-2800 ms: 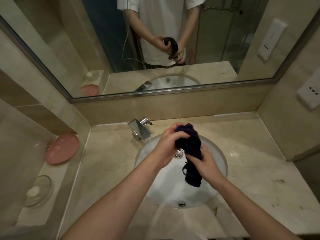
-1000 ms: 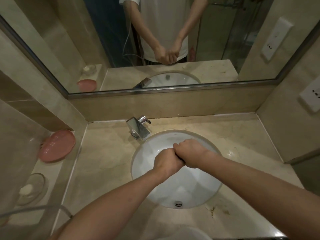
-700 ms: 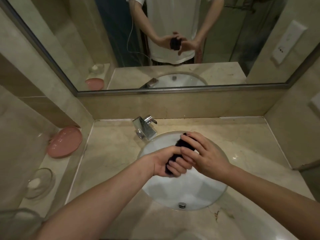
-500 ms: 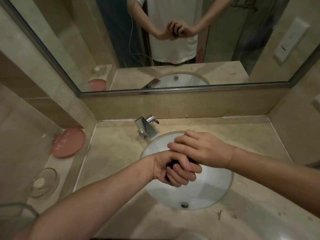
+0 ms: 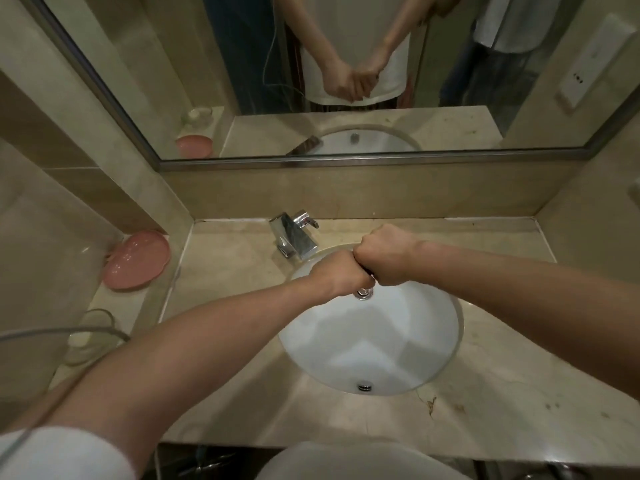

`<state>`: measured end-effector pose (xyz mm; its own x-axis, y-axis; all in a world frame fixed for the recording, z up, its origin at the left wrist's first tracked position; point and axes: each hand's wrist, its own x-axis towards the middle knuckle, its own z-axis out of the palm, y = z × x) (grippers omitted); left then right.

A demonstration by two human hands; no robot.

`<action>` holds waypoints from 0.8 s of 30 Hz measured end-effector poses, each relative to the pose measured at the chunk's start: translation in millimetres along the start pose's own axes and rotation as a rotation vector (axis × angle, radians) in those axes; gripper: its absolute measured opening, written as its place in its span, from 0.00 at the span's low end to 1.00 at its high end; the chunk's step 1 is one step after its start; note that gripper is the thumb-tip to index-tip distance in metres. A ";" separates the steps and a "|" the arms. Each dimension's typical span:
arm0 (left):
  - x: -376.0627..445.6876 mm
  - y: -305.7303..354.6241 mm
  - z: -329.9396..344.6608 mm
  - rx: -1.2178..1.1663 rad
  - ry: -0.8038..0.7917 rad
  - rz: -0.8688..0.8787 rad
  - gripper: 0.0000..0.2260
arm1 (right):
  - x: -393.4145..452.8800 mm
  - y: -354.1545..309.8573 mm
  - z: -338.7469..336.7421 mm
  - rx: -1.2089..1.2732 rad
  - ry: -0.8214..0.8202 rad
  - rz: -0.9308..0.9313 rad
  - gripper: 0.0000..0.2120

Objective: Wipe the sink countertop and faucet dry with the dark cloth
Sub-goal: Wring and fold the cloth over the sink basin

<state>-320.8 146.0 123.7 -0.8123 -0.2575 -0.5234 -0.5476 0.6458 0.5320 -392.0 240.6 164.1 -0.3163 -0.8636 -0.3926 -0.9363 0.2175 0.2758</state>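
Observation:
Both my fists are pressed together over the back of the white sink basin (image 5: 374, 344). My left hand (image 5: 341, 277) and my right hand (image 5: 386, 258) are clenched round the dark cloth (image 5: 367, 270), of which only a thin dark sliver shows between them. The chrome faucet (image 5: 294, 235) stands just left of my hands at the back of the beige marble countertop (image 5: 228, 268). The mirror shows the two fists clasped together.
A pink dish (image 5: 136, 259) and a clear glass soap dish (image 5: 88, 336) sit on the lower ledge at the left. A large mirror (image 5: 346, 74) spans the back wall. Side walls close in on both sides. A thin cable (image 5: 62, 332) crosses the lower left.
My hands went from folding the cloth with loose fingers to two tight fists squeezing it, and they shifted back toward the faucet. The cloth is now almost hidden.

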 end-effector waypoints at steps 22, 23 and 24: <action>0.9 -22.8 -37.9 -0.705 -0.457 -0.144 0.17 | -39.1 -14.6 86.0 0.587 0.784 0.176 0.42; -2.9 -24.0 -42.1 -0.781 -0.604 -0.155 0.17 | -42.8 -15.6 90.2 0.477 0.849 0.111 0.42; -7.1 -24.1 -43.4 -0.820 -0.759 -0.142 0.16 | -43.1 -15.2 93.1 0.402 0.894 0.055 0.41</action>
<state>-310.5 101.1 143.5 -0.5521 0.3935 -0.7350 -0.8195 -0.0938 0.5654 -378.4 316.8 95.1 -0.2843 -0.8376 0.4664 -0.9582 0.2637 -0.1106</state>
